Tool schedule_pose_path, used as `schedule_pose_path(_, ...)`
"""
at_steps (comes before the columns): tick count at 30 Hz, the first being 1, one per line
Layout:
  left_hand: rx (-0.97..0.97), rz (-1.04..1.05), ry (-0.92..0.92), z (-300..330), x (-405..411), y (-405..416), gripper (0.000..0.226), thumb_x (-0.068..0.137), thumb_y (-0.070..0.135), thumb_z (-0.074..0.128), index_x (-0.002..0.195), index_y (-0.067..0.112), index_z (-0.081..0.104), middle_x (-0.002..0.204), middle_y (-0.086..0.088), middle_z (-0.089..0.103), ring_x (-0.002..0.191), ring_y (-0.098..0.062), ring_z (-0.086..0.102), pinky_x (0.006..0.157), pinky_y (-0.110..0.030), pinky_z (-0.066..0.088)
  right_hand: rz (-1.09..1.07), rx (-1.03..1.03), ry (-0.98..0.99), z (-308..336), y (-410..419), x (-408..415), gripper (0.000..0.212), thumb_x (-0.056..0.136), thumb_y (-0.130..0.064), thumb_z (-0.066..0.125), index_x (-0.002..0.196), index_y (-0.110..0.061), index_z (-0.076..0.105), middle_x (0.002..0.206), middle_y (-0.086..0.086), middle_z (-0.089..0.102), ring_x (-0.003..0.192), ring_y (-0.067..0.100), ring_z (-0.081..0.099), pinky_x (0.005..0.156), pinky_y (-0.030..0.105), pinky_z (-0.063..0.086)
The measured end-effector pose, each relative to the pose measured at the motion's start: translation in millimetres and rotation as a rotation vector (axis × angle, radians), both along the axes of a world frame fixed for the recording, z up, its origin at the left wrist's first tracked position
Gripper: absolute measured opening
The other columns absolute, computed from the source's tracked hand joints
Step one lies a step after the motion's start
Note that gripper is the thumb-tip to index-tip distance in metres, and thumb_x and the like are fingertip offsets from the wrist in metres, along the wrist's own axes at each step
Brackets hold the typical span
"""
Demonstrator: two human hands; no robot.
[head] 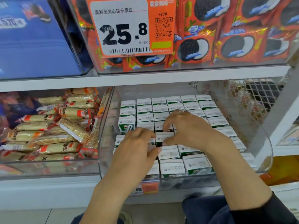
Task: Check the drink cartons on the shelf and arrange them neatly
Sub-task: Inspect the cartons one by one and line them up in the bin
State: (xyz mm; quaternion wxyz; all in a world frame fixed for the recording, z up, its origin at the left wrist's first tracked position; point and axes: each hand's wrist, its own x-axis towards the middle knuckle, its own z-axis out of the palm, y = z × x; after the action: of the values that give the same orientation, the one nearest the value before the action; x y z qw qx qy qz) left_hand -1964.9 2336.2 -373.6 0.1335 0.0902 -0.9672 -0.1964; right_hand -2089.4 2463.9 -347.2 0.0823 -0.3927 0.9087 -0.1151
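In the clear bin [265, 152], mid-grid, one carton [163, 137] lay long axis left-right between your hands: right hand [189, 126] pinched it, left hand [137, 147] curled against its left neighbours.

Shelf [48, 188] under clear bins [265, 143]

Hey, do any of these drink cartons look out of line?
Yes. One carton at the left stands taller than its row, its green front showing. Both hands, left and right, pinch a middle carton.
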Motion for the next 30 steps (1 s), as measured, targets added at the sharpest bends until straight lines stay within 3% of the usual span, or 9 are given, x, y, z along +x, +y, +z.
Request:
schedule_pose_path(3,0.008,0.013,0.041,0,1,-2,0.037,0.090,0.043,0.058,0.124,0.027,0.055,0.126,0.012,0.053,0.118,-0.010,0.047,0.088,-0.019,0.036,0.015,-0.012,0.004,-1,-5,1,0.046,0.074,-0.052,0.072,0.114,-0.033,0.063,0.133,-0.006,0.046,0.124,0.014,0.038,0.091,0.031,0.039)
schedule_pose_path(7,0.046,0.040,0.075,3,2,-3,0.032,0.091,0.041,0.057,0.121,0.029,0.059,0.120,0.011,0.060,0.113,-0.011,0.053,0.088,-0.030,0.047,0.080,-0.124,0.010,-5,-1,2,0.036,0.077,-0.044,0.070,0.108,-0.027,0.068,0.127,-0.011,0.050,0.117,0.008,0.042,0.084,0.025,0.039)
schedule_pose_path(12,0.296,0.086,0.187,10,1,-3,0.025,0.089,0.037,0.060,0.114,0.034,0.062,0.106,0.024,0.060,0.103,0.001,0.056,0.080,-0.015,0.042,-0.013,-0.472,-0.047,7,16,6,0.027,0.071,-0.046,0.059,0.095,-0.032,0.061,0.099,-0.013,0.059,0.087,0.008,0.057,0.072,0.027,0.049)
schedule_pose_path(17,0.670,0.088,0.223,19,2,-1,0.022,0.083,0.052,0.057,0.105,0.049,0.056,0.110,0.029,0.060,0.101,0.012,0.055,0.074,-0.006,0.043,-0.268,-1.005,-0.307,7,34,21,0.005,0.087,-0.026,0.061,0.088,-0.028,0.065,0.081,-0.009,0.068,0.066,-0.001,0.059,0.057,0.013,0.047)
schedule_pose_path(19,0.825,0.046,0.203,23,3,2,0.035,0.074,0.062,0.056,0.106,0.049,0.058,0.109,0.031,0.061,0.098,0.015,0.055,0.071,-0.007,0.045,-0.327,-1.186,-0.534,9,35,26,0.023,0.092,-0.018,0.056,0.074,-0.024,0.071,0.070,-0.009,0.069,0.063,0.002,0.063,0.056,0.015,0.050)
schedule_pose_path(22,0.988,-0.084,0.188,26,5,5,0.040,0.075,0.061,0.061,0.113,0.046,0.061,0.108,0.028,0.065,0.100,0.011,0.059,0.080,-0.014,0.050,-0.363,-1.229,-0.758,11,35,31,0.035,0.092,-0.020,0.055,0.063,-0.027,0.074,0.064,-0.008,0.068,0.062,0.006,0.065,0.054,0.018,0.051)
schedule_pose_path(24,1.001,-0.168,0.197,29,7,6,0.033,0.081,0.052,0.065,0.113,0.048,0.062,0.109,0.024,0.066,0.102,0.005,0.062,0.084,-0.020,0.053,-0.390,-1.243,-0.832,9,33,32,0.029,0.090,-0.022,0.058,0.067,-0.022,0.075,0.069,-0.003,0.070,0.066,0.009,0.067,0.056,0.022,0.053)
schedule_pose_path(26,0.931,-0.190,0.242,30,8,7,0.035,0.078,0.046,0.067,0.112,0.051,0.061,0.112,0.026,0.064,0.102,0.003,0.062,0.081,-0.014,0.050,-0.393,-1.245,-0.872,7,29,33,0.022,0.089,-0.023,0.060,0.074,-0.018,0.075,0.076,0.002,0.071,0.071,0.014,0.069,0.059,0.025,0.055)
schedule_pose_path(30,0.598,-0.165,0.291,23,8,11,0.055,0.070,0.047,0.075,0.118,0.058,0.051,0.115,0.028,0.056,0.107,0.004,0.057,0.085,-0.011,0.045,-0.339,-1.223,-0.866,6,20,40,0.022,0.089,-0.019,0.058,0.075,-0.020,0.076,0.075,0.002,0.072,0.072,0.015,0.070,0.059,0.023,0.054)
